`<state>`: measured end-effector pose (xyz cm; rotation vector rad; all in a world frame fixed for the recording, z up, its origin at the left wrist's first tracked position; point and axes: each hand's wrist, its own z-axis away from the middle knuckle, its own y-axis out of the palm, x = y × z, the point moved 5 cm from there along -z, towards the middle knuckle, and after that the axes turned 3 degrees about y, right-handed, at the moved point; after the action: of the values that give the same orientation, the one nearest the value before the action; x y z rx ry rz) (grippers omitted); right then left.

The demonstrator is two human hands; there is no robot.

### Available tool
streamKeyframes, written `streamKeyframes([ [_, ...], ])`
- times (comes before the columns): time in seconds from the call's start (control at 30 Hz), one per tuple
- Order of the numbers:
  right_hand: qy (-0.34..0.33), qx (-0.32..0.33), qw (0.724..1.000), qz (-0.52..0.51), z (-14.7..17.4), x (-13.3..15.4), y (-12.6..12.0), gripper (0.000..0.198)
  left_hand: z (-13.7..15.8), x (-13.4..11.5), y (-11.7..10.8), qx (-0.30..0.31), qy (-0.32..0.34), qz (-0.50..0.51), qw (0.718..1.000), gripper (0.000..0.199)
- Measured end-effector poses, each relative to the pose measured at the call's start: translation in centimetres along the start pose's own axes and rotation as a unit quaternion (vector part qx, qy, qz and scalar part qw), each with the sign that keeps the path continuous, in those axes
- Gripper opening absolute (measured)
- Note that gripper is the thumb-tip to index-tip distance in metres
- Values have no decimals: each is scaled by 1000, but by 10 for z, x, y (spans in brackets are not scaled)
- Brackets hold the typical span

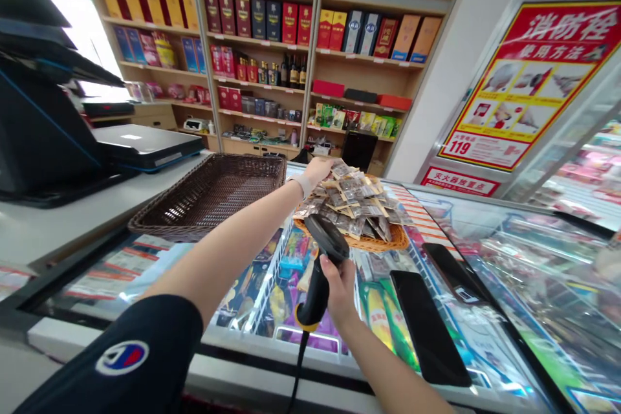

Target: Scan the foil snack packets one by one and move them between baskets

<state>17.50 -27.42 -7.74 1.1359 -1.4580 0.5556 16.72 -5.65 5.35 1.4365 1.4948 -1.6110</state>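
My right hand (342,291) is wrapped around a black handheld barcode scanner (317,288) with yellow trim. Its head points away from me toward a heap of small clear packets (354,197) with dark contents and tan edges. An orange woven basket (383,242) holds the heap. Stretched forward, my left hand (317,171) is at the far left edge of the heap, its fingers closed on a small packet (337,163); the fingertips are partly hidden. On its wrist is a pale band (303,184).
A brown wicker tray (165,229) sits left of the heap on the glass-topped freezer. Two black phones (429,330) lie at the right. The scanner's cable (299,362) hangs toward me. A checkout terminal (43,123) stands at far left; stocked shelves (262,42) line the back.
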Motion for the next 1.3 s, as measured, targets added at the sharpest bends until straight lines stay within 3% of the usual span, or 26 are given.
streamKeyframes([
  [0.13, 34, 35, 999, -18, -8, -9, 5, 39, -16, 3, 11, -12, 54, -223, 973, 35],
  [0.2, 42, 51, 998, -20, -11, -11, 8, 40, -17, 10, 13, -12, 55, -273, 960, 42],
  [0.33, 42, 64, 997, -19, -12, -11, 11, 41, -12, 17, 11, -6, 45, -258, 965, 52],
  [0.47, 50, 73, 996, -13, -10, -8, 11, 45, 3, 7, 2, -9, 60, -208, 976, 47],
  [0.57, 53, 71, 996, -7, -12, -7, 10, 50, 24, 2, -18, -22, 73, -160, 984, 39],
  [0.7, 43, 59, 997, -2, -17, 4, 10, 49, 79, 8, -70, -75, 121, -57, 988, 31],
  [0.8, 24, 55, 998, 8, -19, 23, 16, 46, 146, 27, -113, -128, 161, 18, 978, 26],
  [0.87, 3, 51, 999, 20, -19, 40, 21, 44, 198, 46, -128, -141, 151, 49, 977, 26],
  [0.93, -35, 26, 999, 29, -15, 59, 27, 42, 250, 64, -127, -135, 138, 63, 979, 25],
  [1.07, -130, -39, 990, 42, 3, 92, 43, 38, 334, 84, -91, -50, 183, 2, 982, 34],
  [1.17, -169, -56, 982, 66, 26, 109, 59, 41, 371, 91, -72, -7, 229, -31, 973, 32],
  [1.27, -205, -77, 970, 102, 55, 126, 72, 42, 388, 100, -78, -6, 241, -49, 969, 5],
  [1.3, -218, -87, 965, 114, 65, 131, 75, 41, 392, 104, -84, -9, 240, -57, 969, 9],
])
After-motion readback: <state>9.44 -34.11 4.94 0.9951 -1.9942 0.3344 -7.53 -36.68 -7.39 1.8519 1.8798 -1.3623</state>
